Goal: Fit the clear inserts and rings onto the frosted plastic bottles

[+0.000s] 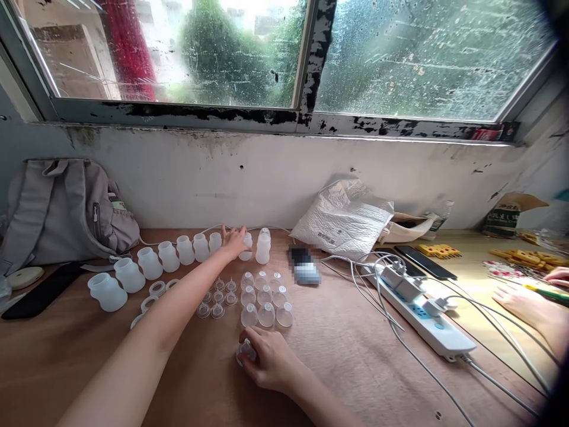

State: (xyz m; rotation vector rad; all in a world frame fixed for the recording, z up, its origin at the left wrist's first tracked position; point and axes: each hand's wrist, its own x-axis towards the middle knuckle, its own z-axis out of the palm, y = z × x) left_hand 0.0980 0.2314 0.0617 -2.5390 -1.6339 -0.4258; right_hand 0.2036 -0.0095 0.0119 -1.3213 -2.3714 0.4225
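Note:
My left hand [235, 243] reaches to the far row of frosted baby bottle bodies and closes at a bottle body [245, 248], partly covering it. Fingers of my right hand [269, 357] are closed on a clear baby bottle part [246, 352], low over the near tabletop; its exact shape is partly hidden. Just beyond stand several clear domed caps [265, 314] in rows. Silicone nipples [217, 297] sit to their left. White collar rings [157, 289] lie partly behind my left forearm. Farther left, open bottle bodies [150, 264] form a curved row. One bottle with a cap [263, 246] stands upright at the back.
A grey backpack [71, 210] and a black strap [44, 290] lie left. At right are a silver bubble mailer [344, 216], a white power strip [427, 323] with loose cables, and phones [425, 263]. Another person's hand [524, 302] works by yellow parts [531, 258].

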